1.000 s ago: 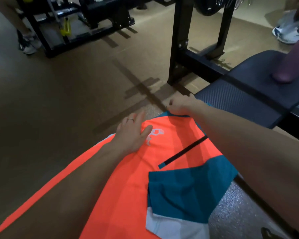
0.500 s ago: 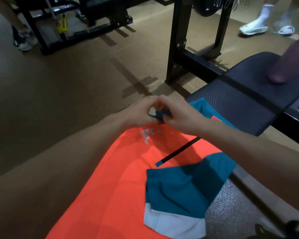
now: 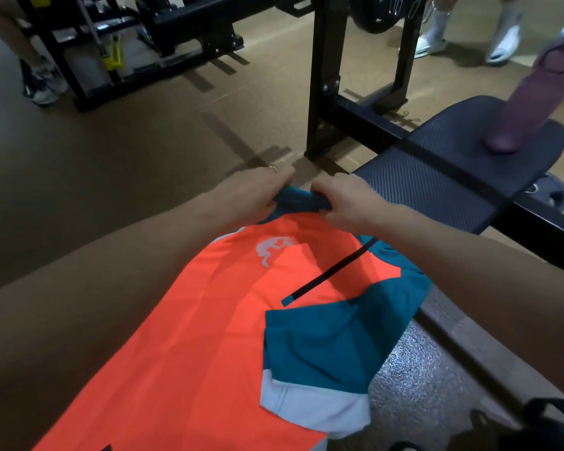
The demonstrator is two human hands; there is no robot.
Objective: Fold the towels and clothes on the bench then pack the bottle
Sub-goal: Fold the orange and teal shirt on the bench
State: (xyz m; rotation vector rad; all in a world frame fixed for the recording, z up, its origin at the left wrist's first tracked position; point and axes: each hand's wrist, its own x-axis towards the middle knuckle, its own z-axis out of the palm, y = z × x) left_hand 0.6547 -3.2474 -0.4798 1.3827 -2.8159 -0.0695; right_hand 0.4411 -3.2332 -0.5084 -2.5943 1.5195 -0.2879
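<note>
An orange shirt (image 3: 209, 327) with teal and white sleeve panels and a small white logo lies spread along the dark bench (image 3: 437, 187). My left hand (image 3: 251, 193) and my right hand (image 3: 345, 200) both pinch its teal collar at the far end, lifted slightly, a short gap between them. One sleeve lies folded across the shirt's right side. A purple bottle (image 3: 525, 102) stands upright on the bench's far pad, well beyond my right hand.
A black rack upright (image 3: 323, 79) rises just behind the bench. More black gym frames (image 3: 163, 30) stand at the back left. Other people's feet (image 3: 498, 43) are at the top right and top left. A dark bag (image 3: 534, 428) shows at the bottom right.
My left hand left the shirt's chest and joined my right hand at the collar. Both hands then spread a little apart along the collar and lifted it.
</note>
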